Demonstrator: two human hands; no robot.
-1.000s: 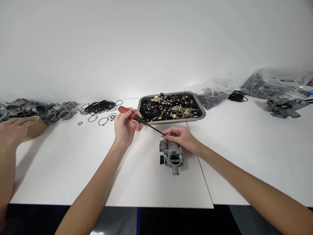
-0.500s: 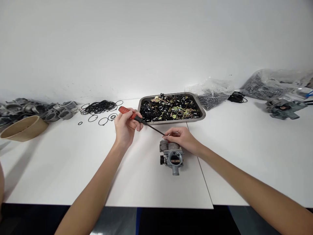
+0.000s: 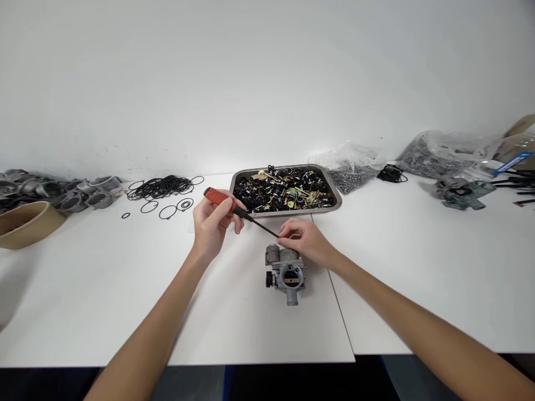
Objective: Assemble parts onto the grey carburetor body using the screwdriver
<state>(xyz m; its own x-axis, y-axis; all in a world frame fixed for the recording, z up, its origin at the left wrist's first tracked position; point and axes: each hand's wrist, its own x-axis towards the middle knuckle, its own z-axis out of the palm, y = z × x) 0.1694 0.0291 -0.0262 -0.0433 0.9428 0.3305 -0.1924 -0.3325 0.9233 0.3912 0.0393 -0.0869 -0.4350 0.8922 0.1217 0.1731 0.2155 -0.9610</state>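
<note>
My left hand (image 3: 214,225) is closed around the red and black handle of a screwdriver (image 3: 222,200). Its thin dark shaft slants down to the right. At the tip, the thumb and fingers of my right hand (image 3: 307,240) are pinched together; whatever small piece they hold is hidden. Just below these fingers, a grey metal carburetor (image 3: 291,277) rests on the white table, with its round bore facing me and a black knob on its left side. My right hand is close over its top edge; whether it touches the carburetor I cannot tell.
Behind my hands stands a metal tray (image 3: 336,204) full of small black and brass-coloured parts. Black rubber rings (image 3: 161,188), metal castings (image 3: 98,192) and a tan container (image 3: 31,223) lie left. Plastic bags (image 3: 349,172) and another carburetor (image 3: 463,192) lie right.
The view has swung slightly right, so the table's things appear further left. The screwdriver and pinched fingers stay together above the carburetor, with only a slight shift.
</note>
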